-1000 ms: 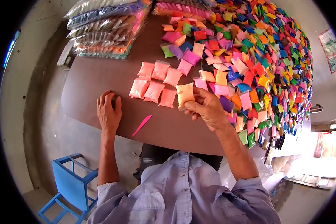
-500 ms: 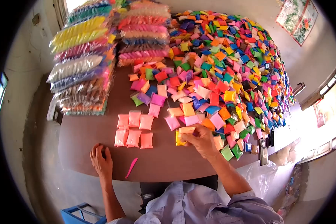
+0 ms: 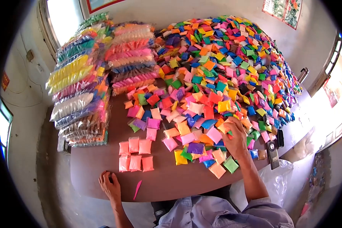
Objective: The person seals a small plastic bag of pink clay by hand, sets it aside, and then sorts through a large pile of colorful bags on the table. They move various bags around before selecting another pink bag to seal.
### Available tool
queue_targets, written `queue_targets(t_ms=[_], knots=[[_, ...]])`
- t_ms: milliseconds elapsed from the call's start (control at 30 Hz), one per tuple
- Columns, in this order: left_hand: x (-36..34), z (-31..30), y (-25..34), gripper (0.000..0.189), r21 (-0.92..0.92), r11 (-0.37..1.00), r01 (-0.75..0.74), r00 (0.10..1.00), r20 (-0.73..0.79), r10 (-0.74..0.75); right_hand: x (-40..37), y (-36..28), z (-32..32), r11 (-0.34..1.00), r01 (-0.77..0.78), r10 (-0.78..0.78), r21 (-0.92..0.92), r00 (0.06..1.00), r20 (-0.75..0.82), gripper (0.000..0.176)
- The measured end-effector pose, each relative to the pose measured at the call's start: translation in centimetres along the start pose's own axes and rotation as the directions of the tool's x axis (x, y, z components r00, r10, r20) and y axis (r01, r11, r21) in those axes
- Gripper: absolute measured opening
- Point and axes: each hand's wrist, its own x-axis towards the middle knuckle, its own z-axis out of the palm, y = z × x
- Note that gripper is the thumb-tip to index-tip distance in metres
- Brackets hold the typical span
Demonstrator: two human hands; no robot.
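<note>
My left hand (image 3: 110, 185) rests at the table's front edge, fingers loosely bent and apart, with nothing in it. To its right lies a pink plastic knife-like tool (image 3: 137, 190). Beyond it, salmon-pink packets (image 3: 135, 162) lie in two rows of three. My right hand (image 3: 235, 140) reaches into the near part of the loose heap of colourful packets (image 3: 231, 68). Its fingers are bent together at the packets; whether one is gripped is hidden. Near that hand are a purple packet (image 3: 195, 148), a yellow packet (image 3: 181, 157) and a light green packet (image 3: 230, 164).
Stacks of clear bags with coloured packets (image 3: 76, 95) stand at the back left, with a second stack (image 3: 131, 57) beside them. A dark rectangular device (image 3: 273, 155) lies at the right edge of the brown table (image 3: 98, 163). A clear plastic bag (image 3: 279, 176) hangs below.
My right hand has moved right and deeper into the heap, and the pale orange packet it held has left its fingers. The view has shifted upward. My left hand stays at the table edge.
</note>
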Motion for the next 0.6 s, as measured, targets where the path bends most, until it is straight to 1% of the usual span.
queue_targets(t_ms=[67, 200, 267, 333, 400, 433, 500, 533, 567, 600], knots=[[0.0, 0.0, 0.0, 0.014, 0.002, 1.0, -0.004, 1.0, 0.003, 0.004, -0.3, 1.8, -0.2, 0.993, 0.05, -0.048, -0.103, 0.999, 0.013, 0.037], [0.0, 0.1, 0.0, 0.014, 0.006, 1.0, -0.014, 1.0, 0.016, 0.014, -1.4, 3.5, -0.2, 0.993, 0.034, -0.031, -0.111, 0.999, 0.036, 0.034], [0.0, 0.1, -0.1, 0.015, -0.002, 1.0, -0.018, 1.0, 0.024, 0.018, -1.9, 3.7, 0.0, 0.997, -0.029, 0.037, -0.077, 0.994, 0.103, 0.031], [-0.1, 0.1, -0.1, 0.014, 0.03, 1.0, -0.008, 0.999, 0.034, 0.007, -2.2, 4.2, 0.2, 0.997, -0.04, 0.048, -0.072, 0.993, 0.108, 0.032], [-0.2, 0.3, -0.4, 0.015, 0.034, 0.999, -0.014, 0.999, 0.029, 0.013, -2.3, 4.2, 0.1, 0.996, -0.072, 0.081, -0.058, 0.981, 0.175, 0.033], [-0.3, 0.4, -0.5, 0.015, 0.035, 0.999, -0.01, 1.0, 0.021, 0.01, -2.2, 4.0, -0.2, 0.995, -0.083, 0.092, -0.058, 0.981, 0.171, 0.033], [-0.4, 0.7, -1.2, 0.016, 0.022, 1.0, -0.013, 1.0, 0.029, 0.013, -1.8, 2.9, -1.1, 0.993, -0.059, 0.081, -0.105, 0.971, 0.223, 0.037], [-0.5, 0.9, -1.6, 0.016, 0.008, 1.0, -0.005, 0.999, 0.031, 0.005, -1.8, 2.6, -1.4, 0.992, -0.067, 0.088, -0.103, 0.972, 0.219, 0.037], [-0.6, 1.0, -2.3, 0.016, 0.011, 1.0, -0.014, 0.999, 0.034, 0.013, -1.7, 2.3, -1.7, 0.99, -0.03, 0.06, -0.135, 0.974, 0.218, 0.04], [-0.8, 1.2, -3.0, 0.018, -0.033, 0.999, 0.028, 0.999, 0.033, -0.027, -1.7, 2.1, -2.0, 0.986, 0.006, 0.031, -0.167, 0.976, 0.218, 0.043]])
